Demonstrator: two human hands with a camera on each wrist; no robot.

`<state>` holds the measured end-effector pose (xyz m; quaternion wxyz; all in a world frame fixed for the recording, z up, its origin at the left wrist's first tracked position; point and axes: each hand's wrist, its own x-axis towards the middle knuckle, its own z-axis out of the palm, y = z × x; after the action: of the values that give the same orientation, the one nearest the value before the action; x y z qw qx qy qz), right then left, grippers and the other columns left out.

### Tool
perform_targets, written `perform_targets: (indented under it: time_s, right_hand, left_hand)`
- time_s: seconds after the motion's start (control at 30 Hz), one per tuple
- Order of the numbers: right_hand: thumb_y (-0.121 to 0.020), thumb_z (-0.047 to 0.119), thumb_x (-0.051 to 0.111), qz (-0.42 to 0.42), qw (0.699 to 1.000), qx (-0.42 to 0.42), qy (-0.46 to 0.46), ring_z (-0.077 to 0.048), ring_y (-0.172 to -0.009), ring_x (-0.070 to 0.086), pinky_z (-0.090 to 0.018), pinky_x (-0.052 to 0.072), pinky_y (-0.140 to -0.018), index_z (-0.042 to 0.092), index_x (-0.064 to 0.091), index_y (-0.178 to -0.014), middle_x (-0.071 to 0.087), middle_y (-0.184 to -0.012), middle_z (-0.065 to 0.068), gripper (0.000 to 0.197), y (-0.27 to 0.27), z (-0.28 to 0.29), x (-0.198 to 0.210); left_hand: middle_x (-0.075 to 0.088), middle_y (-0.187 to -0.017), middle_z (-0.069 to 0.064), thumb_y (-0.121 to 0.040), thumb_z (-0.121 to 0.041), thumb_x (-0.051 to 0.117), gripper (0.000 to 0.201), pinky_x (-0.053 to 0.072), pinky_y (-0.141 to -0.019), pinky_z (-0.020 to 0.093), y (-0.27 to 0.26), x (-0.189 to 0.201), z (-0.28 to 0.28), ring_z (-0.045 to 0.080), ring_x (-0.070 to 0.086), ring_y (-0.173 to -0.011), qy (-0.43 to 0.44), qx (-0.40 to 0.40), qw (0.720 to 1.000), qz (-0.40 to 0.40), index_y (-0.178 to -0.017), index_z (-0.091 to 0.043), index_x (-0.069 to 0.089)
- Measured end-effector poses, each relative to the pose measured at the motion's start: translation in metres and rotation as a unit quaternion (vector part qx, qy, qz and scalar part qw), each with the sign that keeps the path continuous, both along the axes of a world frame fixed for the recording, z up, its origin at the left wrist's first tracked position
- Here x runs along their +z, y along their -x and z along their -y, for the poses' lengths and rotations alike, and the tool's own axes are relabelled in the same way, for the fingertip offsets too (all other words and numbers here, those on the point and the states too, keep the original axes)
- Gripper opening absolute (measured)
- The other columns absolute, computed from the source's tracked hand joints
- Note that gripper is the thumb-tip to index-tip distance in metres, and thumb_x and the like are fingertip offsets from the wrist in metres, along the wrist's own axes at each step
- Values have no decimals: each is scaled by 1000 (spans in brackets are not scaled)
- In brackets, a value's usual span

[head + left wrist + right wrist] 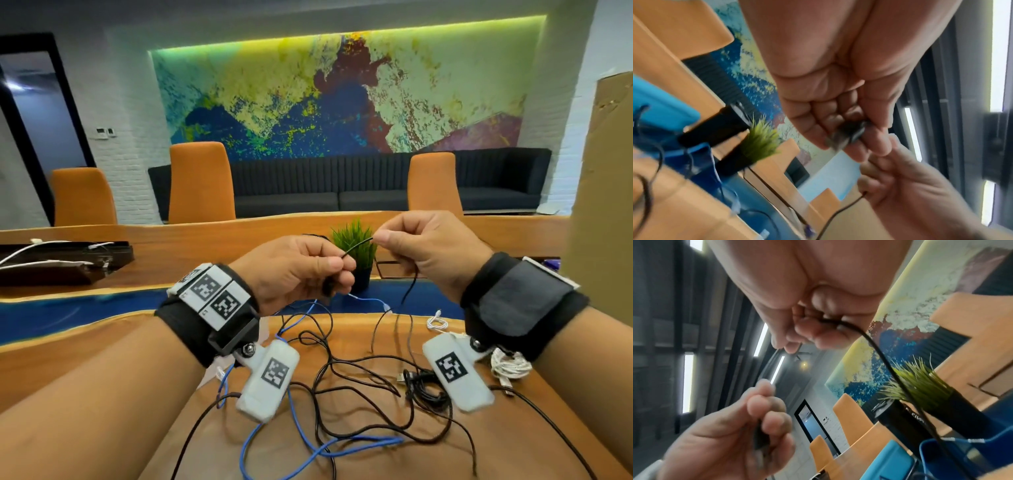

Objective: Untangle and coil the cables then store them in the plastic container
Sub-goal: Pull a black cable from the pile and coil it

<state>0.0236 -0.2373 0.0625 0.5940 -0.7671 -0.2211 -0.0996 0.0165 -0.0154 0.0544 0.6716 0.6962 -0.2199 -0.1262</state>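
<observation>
black cable (358,246), blue cable (308,442)

Thin black cable (358,246) taut in the air; black and blue cables (308,442) tangled on table below.

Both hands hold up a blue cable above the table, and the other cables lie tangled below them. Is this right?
Not quite: the cable held by the left hand and right hand is a black cable, not blue, as the head view shows. The blue cable lies on the table.

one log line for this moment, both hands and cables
left hand: pinches thin black cable | right hand: pinches same cable | blue cable: loose on wooden table | coiling: not yet done
</observation>
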Motion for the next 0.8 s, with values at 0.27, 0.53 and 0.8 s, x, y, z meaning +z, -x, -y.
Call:
perform_targets:
  time_s: [0.27,0.53,0.8]
  right_hand:
    - [-96,24,56,107,943,24,316,-6,-65,56,-23,47,-60,26,71,-84,63,-72,3,19,18,-23,-21]
    - [-85,27,70,252,888,-6,385,-5,-71,62,-15,45,-58,28,72,-78,66,-70,13,7,26,-13,36]
    - [-94,25,59,165,920,-34,353,-6,-73,58,-30,49,-69,28,70,-85,65,-77,9,14,-12,-9,-12]
  left_hand:
    - [74,-103,13,-87,-9,60,29,58,-79,33,5,-20,11,21,71,-94,180,50,982,42,-111,8,64]
    - [75,-99,7,-96,-1,56,18,53,-81,32,4,-44,17,16,68,-91,-3,115,973,198,-95,-12,71]
    - [75,-103,6,-90,-15,50,25,50,-60,19,5,-41,20,9,63,-76,270,21,962,21,-100,-4,70]
